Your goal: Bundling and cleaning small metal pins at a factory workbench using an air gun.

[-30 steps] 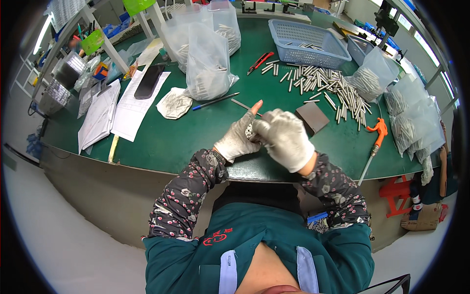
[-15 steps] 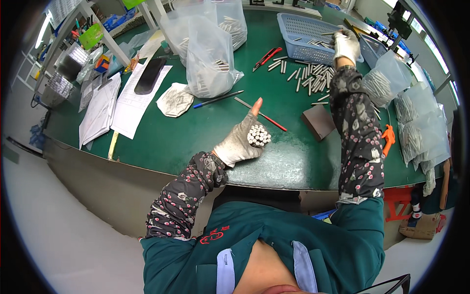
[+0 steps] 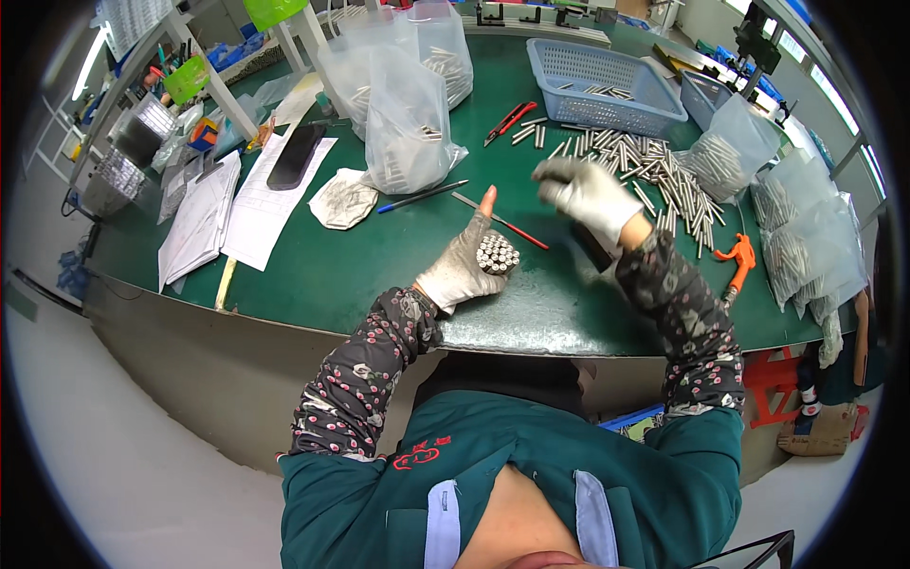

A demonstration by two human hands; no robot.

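The left grip [image 3: 457, 275] was closed round a bundle of metal pins [image 3: 498, 254], its bare thumb raised beside them. The pins' round ends faced up out of the glove, so their long axis ran roughly upright, along the line of view.

The right grip [image 3: 586, 196] hung apart from that bundle, fingers curled and blurred; whether it held a pin could not be told. From it, the bundle lay to the left and closer to the person's body, while the loose pile of pins [image 3: 664, 180] spread on the desk [image 3: 313, 258] to the right and partly beyond. The right grip was clearly the nearer one to that pile, whose pins pointed several ways, many slanting away from the body.

Beyond the right grip, past the near pins, stood the blue basket [image 3: 607, 111], with more pins inside. Just on its body side, a dark block [image 3: 594, 248] showed partly from beneath the glove. Between the two grips lay a thin red-handled tool [image 3: 526, 235], slanting toward the block.
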